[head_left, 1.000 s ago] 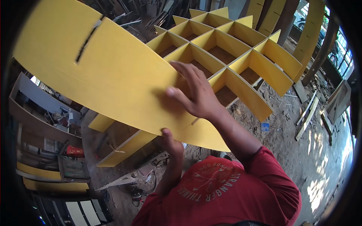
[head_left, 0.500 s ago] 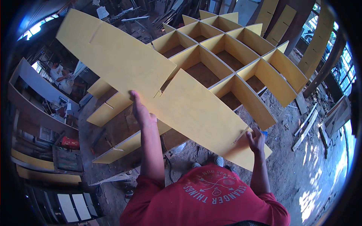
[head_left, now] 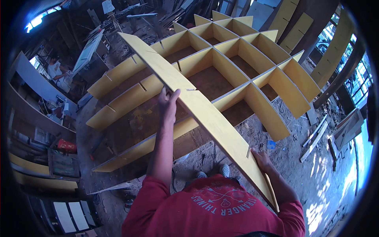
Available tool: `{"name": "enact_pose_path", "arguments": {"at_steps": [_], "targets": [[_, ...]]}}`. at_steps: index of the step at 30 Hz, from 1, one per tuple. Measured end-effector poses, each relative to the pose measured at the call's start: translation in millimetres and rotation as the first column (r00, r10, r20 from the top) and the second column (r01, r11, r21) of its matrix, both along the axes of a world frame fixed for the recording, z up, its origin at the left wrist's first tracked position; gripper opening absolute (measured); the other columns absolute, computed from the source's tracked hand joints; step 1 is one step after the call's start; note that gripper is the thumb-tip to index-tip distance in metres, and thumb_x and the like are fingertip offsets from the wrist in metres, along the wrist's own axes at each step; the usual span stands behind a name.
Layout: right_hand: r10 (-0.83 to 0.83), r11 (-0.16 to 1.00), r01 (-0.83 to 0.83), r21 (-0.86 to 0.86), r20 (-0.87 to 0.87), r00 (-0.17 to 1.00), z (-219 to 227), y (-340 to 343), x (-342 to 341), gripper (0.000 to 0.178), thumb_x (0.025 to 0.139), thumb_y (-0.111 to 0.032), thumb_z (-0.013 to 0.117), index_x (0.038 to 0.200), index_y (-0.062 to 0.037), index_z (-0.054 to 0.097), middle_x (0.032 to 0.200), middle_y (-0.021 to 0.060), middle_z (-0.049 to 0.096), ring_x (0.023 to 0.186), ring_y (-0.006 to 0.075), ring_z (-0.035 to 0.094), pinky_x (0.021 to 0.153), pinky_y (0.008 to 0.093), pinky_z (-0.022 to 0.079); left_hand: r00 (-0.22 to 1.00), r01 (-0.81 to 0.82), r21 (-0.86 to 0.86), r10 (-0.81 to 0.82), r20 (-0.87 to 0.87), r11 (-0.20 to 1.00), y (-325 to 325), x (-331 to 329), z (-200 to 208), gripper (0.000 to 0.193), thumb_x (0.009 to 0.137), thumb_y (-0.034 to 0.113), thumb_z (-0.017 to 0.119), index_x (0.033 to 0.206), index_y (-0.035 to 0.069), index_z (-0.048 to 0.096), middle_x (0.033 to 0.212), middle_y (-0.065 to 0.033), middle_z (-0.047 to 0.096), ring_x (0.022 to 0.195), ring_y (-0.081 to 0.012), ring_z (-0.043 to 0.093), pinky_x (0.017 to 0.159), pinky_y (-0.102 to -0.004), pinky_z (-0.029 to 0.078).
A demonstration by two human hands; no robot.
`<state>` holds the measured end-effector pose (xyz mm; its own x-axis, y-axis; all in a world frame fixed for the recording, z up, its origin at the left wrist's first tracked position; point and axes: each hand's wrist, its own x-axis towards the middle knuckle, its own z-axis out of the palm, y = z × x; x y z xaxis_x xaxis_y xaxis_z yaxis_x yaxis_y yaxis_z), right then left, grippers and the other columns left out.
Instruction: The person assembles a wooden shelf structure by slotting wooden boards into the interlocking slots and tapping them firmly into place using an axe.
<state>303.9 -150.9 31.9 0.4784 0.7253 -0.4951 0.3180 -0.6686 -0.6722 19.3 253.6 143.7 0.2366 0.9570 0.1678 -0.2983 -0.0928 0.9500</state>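
A long yellow wooden panel [head_left: 221, 114] with narrow slots slants across in front of me, tilted so that one face and a thin edge show. My left hand [head_left: 169, 103] grips its left edge near the middle slot, thumb on top and fingers partly hidden beneath. Close to the panel's near end, my right hand [head_left: 262, 161] holds the opposite edge beside another slot. Below and beyond lies a grid of interlocked yellow slotted boards [head_left: 225, 65], standing on edge on a brown tabletop [head_left: 136, 118]. Its left part has long boards with open slots and no cross boards.
Slotted yellow boards [head_left: 331, 51] lean at the right and back. Wood scraps [head_left: 316, 138] and a small blue object [head_left: 271, 145] lie on the dirt floor at right. A red container [head_left: 66, 146] stands at left, and a person [head_left: 59, 75] sits farther back.
The panel has tilted from nearly face-on to almost edgewise and swung steeper, its far end moving right and its near end closer to me. Both hands keep hold of it.
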Motion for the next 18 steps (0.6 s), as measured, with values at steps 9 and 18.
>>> {"name": "enact_pose_path", "arguments": {"at_steps": [9,18], "targets": [[-0.235,0.968,0.141,-0.207,-0.558,0.796,70.0,27.2,-42.1,0.072,0.111,-0.069,0.046,0.087,-0.0067,0.072,0.070,0.0061,0.064,0.062,0.0167,0.062,0.060,0.0338,0.050,0.985,0.053,0.510,0.038,-0.166,0.859,-19.8,55.3,-24.9,0.094,0.101,0.024,0.072,0.173,-0.002,0.018,0.180,-0.0331,0.001,0.169,-0.0404,0.008,0.135,-0.0498,0.015],[0.431,0.902,-0.425,0.075,-0.212,0.877,103.1,-63.9,47.1,0.079,0.114,-0.061,0.048,0.166,-0.0013,0.041,0.157,0.0157,0.057,0.145,0.0220,0.053,0.122,0.0417,0.040,0.916,0.011,0.912,0.362,-0.175,0.411,13.9,109.0,7.8,0.025,0.094,0.028,0.064,0.100,0.006,0.074,0.115,-0.0169,0.069,0.124,-0.0373,0.059,0.129,-0.0587,0.023]]}}
